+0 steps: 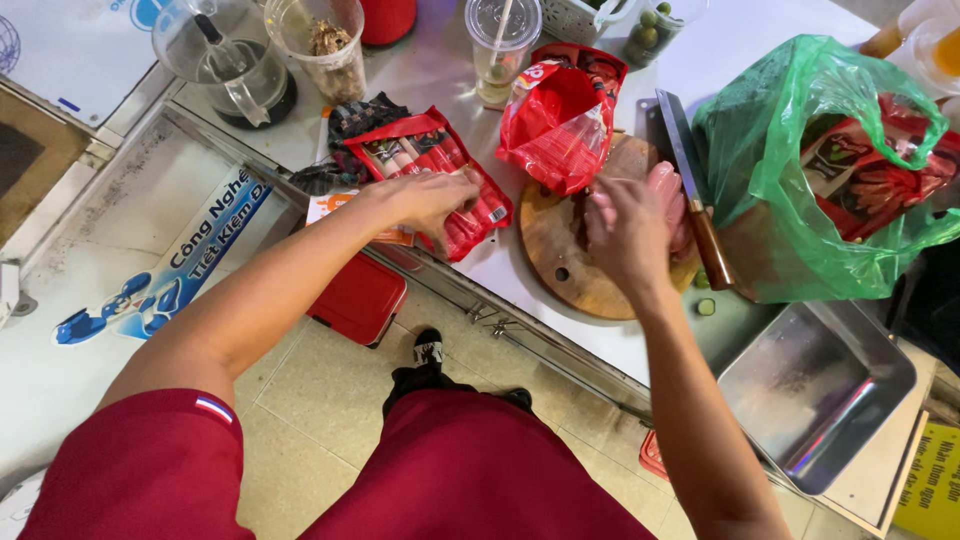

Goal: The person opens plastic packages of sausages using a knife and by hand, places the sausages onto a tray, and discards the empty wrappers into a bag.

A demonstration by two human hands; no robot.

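Observation:
My left hand [432, 198] rests on a flat red pack of sausages [400, 152] lying on the counter, fingers curled at its edge. My right hand [625, 228] hovers over a round wooden cutting board [555, 250], fingers bent against several pink sausages [668, 192] piled on it. An opened red sausage bag [555, 115] sits at the board's far edge. A large knife [690, 185] with a wooden handle lies just right of the sausages.
A green plastic bag [790, 170] with more red packs stands at the right. A steel tray [815, 390] sits lower right. A glass pitcher [225, 60], plastic cups [320, 45] and a lidded drink cup [500, 45] line the back. A red box [358, 298] lies below the counter.

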